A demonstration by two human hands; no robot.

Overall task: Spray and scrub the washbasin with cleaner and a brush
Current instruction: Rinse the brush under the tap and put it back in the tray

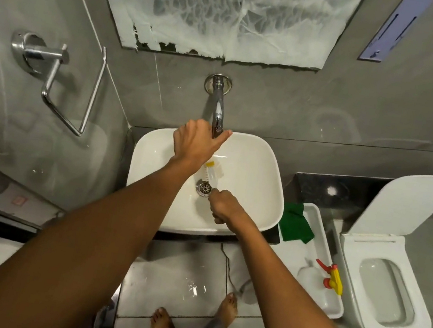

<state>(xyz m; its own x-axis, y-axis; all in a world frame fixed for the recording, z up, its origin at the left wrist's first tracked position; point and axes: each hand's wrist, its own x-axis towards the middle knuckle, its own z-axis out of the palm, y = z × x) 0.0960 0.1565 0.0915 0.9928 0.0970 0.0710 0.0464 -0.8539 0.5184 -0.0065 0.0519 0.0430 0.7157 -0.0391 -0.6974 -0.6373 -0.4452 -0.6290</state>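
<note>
The white washbasin (253, 175) sits against the grey wall under a chrome tap (217, 106). My left hand (196, 142) wraps the tap's spout end, thumb stretched to the right. My right hand (226, 208) is closed on the handle of a brush (209, 174) with a white and yellow head. The brush lies in the bowl just above the metal drain (203, 188). A spray bottle (329, 278) with a red and yellow trigger lies in a white tray (315, 217) to the basin's right.
A green cloth (295, 223) hangs over the tray's near end. An open white toilet (383, 289) stands at the right. A chrome towel ring (52, 73) is mounted on the left wall. A paper-covered mirror (229, 11) hangs above the tap. My bare feet (227, 307) are on wet floor tiles.
</note>
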